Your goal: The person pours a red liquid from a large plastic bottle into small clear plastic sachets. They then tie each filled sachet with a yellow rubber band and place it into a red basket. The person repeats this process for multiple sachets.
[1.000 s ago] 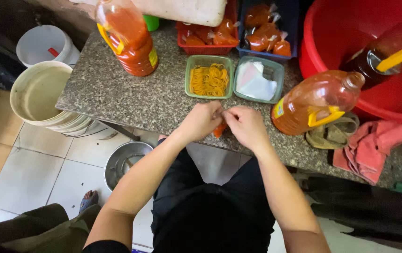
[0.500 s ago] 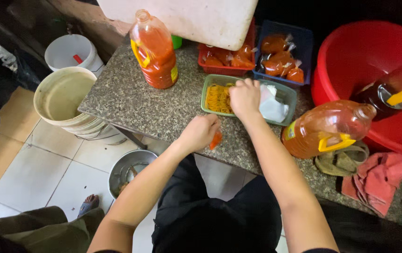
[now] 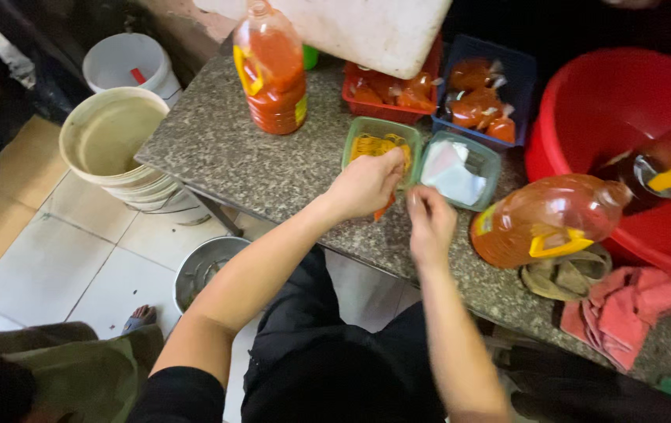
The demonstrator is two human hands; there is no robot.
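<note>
My left hand is closed on a small orange sachet at the near rim of a green tray of yellow rubber bands. My right hand hovers just to its right over the granite counter. Its fingers are pinched together, and blur hides whether anything is between them. A second green tray holding white plastic bags lies just beyond the right hand.
Two big bottles of orange-red sauce, one upright, one lying down. Red and blue baskets of filled sachets at the back. Red basin at right. Buckets and a metal bowl on the floor at left.
My right hand has drawn back from the rubber-band tray to beside my left hand. My left hand with the sachet has moved up to the tray's near rim.
</note>
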